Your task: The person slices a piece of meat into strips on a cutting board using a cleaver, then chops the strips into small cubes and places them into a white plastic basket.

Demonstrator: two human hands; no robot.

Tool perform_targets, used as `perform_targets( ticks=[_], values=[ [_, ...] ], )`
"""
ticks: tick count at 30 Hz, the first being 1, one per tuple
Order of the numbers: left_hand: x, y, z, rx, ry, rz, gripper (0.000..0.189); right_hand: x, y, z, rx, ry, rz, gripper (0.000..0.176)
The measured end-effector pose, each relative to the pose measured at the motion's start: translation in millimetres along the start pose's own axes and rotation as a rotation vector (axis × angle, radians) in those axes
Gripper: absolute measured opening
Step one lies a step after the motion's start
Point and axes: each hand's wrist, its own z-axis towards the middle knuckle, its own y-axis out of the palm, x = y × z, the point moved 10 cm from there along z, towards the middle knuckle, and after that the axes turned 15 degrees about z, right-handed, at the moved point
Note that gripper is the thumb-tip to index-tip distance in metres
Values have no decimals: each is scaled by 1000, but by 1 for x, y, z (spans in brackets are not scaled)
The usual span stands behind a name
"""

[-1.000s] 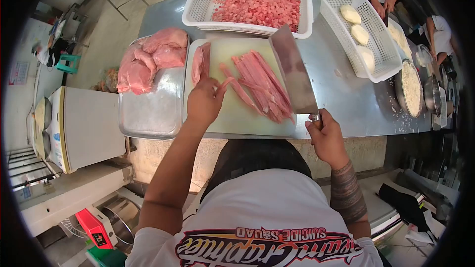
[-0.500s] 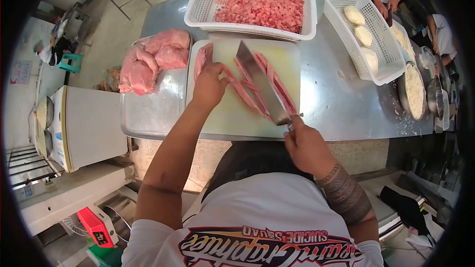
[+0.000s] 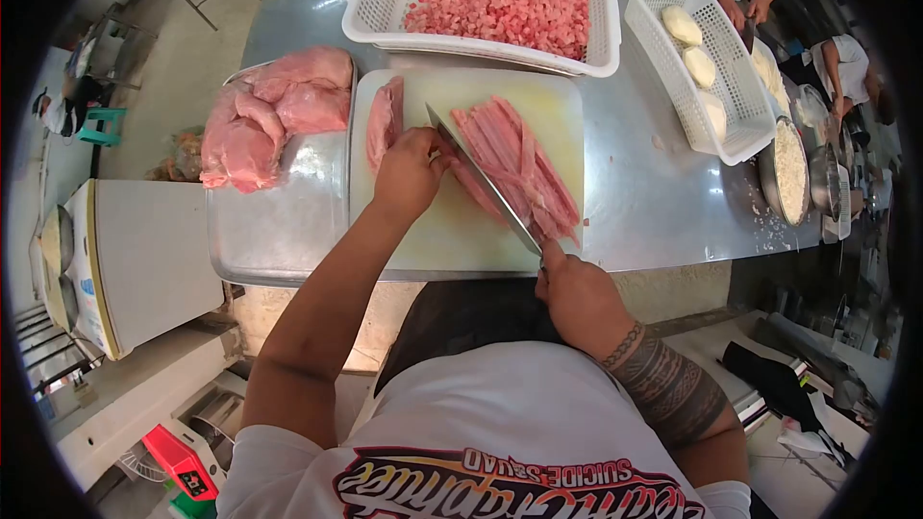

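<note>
My right hand [image 3: 582, 300] is closed round the handle of a cleaver [image 3: 492, 190]. Its blade stands nearly on edge, slanting across the white cutting board [image 3: 423, 252]. With fingers curled, my left hand [image 3: 409, 173] grips a strip of raw meat [image 3: 470, 183] just left of the blade. Several cut meat strips [image 3: 514, 154] lie side by side to the right of the blade, one crossing over the others. Beyond my left hand, a longer piece of meat [image 3: 386, 115] rests at the board's left side.
Large raw meat chunks [image 3: 279, 115] sit on a metal tray [image 3: 279, 240] at the left. Behind the board, a white basket [image 3: 370, 24] holds diced meat [image 3: 500, 5]. Another basket [image 3: 663, 86] at the right contains pale rounded pieces [image 3: 699, 67]. Other people work at the far right.
The cleaver has gone from lying flatter over the strips to nearly on edge, farther left. More strips now show right of the blade. My left hand still holds the meat.
</note>
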Motion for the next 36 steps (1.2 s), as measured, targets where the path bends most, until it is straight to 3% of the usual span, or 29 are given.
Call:
perform_targets(
  ticks=[15, 23, 28, 32, 36],
  values=[
    [-10, 11, 0, -162, -192, -106, 20, -43, 14, 84, 17, -37, -52, 27],
    [-12, 11, -1, -73, -106, -65, 22, -27, 29, 119, 88, 2, 15, 24],
    [-1, -1, -4, -77, -193, -61, 21, -42, 17, 94, 166, -148, -87, 27],
    [4, 3, -4, -71, -212, -15, 21, -45, -7, 29, 39, 62, -67, 25],
    [5, 7, -3, -95, -196, -17, 23, -28, 7, 31, 32, 58, -9, 18]
  ],
)
